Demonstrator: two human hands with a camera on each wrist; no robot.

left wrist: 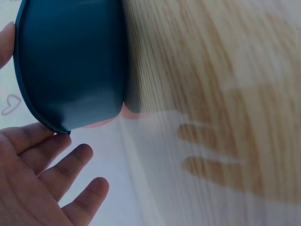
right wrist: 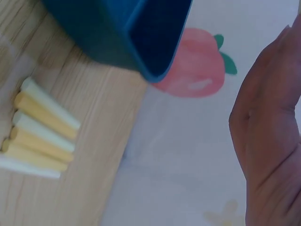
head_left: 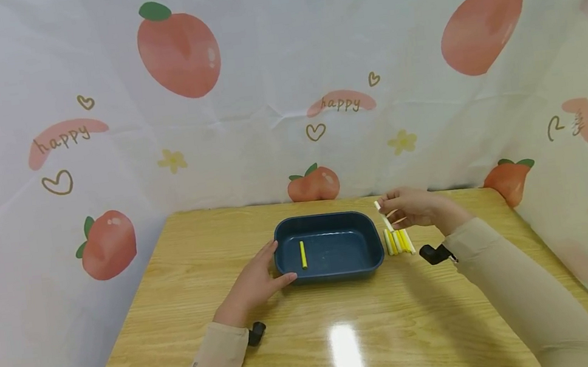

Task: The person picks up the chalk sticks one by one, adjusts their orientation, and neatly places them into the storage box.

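Observation:
In the head view my right hand [head_left: 412, 207] pinches a white chalk stick [head_left: 384, 216] by its upper part, above a row of chalk. That row of white and yellow chalk sticks [head_left: 399, 242] lies side by side on the table, right of a dark blue bin [head_left: 333, 277]. One yellow chalk stick [head_left: 303, 255] lies inside the bin, towards its left end. My left hand [head_left: 255, 281] rests against the bin's left end, thumb at the front rim. In the left wrist view its fingertips [left wrist: 61, 139] touch the rim corner, the other fingers spread. The held chalk is hidden in the right wrist view.
The wooden table [head_left: 177, 308] ends against a white cloth backdrop [head_left: 246, 152] printed with peaches, behind the bin and along the sides. Black wrist cameras sit on both sleeves. A bright reflection [head_left: 348, 354] shows on the tabletop near the front.

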